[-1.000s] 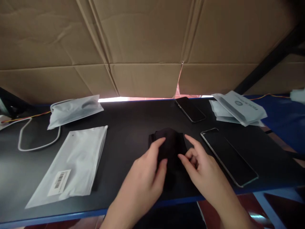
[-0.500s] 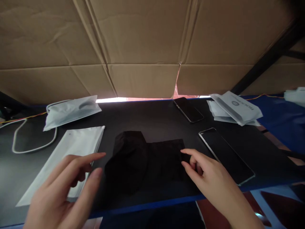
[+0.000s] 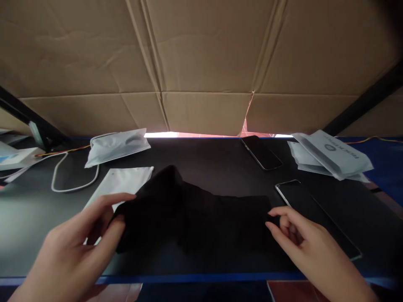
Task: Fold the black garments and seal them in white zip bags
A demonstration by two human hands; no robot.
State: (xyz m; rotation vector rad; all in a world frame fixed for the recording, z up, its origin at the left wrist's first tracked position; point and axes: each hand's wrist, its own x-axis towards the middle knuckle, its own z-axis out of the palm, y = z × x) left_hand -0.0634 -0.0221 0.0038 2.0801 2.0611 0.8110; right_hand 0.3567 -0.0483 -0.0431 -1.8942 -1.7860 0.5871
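Observation:
A piece of black cloth (image 3: 189, 218) lies across the middle of the dark tabletop, its upper left part raised in a peak. My left hand (image 3: 82, 235) has the cloth's left edge between thumb and fingers. At the cloth's right end, my right hand (image 3: 302, 239) pinches the edge with thumb and forefinger. Partly behind my left hand and the cloth is a flat white pouch (image 3: 126, 180). Beside my right hand lies a large phone-like device (image 3: 327, 218) with a dark face, partly covered by that hand.
A smaller dark phone (image 3: 261, 152) lies toward the back. White printed pouches (image 3: 340, 153) are stacked at the back right. At the back left are another white pouch (image 3: 119, 147) and a white cable (image 3: 75, 189). Brown cardboard (image 3: 204, 50) stands behind the table.
My left hand has closed on the cloth's left edge and the cloth is spread wider, with its left part lifted. The whole view has shifted, so things on the table appear further right.

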